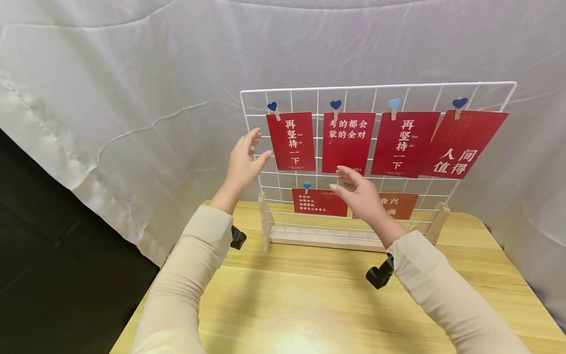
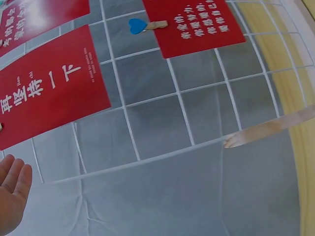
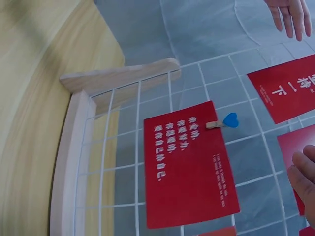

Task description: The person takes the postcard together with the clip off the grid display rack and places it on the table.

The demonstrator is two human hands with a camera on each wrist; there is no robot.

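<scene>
My left hand (image 1: 242, 162) is raised beside the left edge of the white wire grid (image 1: 318, 89), fingers relaxed and holding nothing. Close to its fingertips hangs a narrow red card (image 1: 305, 142) with white characters, pinned by a heart clothespin (image 1: 272, 106). In front of the grid's middle, my right hand (image 1: 364, 196) is held up with loosely bent fingers and grips nothing. It overlaps the bottom of a second red card (image 1: 348, 147) and partly hides an orange-red card (image 1: 403, 205) below. A wide red card (image 3: 184, 182) hangs lower left from a light-blue heart clothespin (image 3: 230, 120).
Two more red cards, one upright (image 1: 402, 147) and one tilted (image 1: 468, 132), overlap at the grid's upper right. A wooden stand (image 1: 327, 240) holds the grid on the wooden table (image 1: 292, 295). Pale fabric (image 1: 185, 64) hangs behind; dark cloth (image 1: 57, 246) lies left.
</scene>
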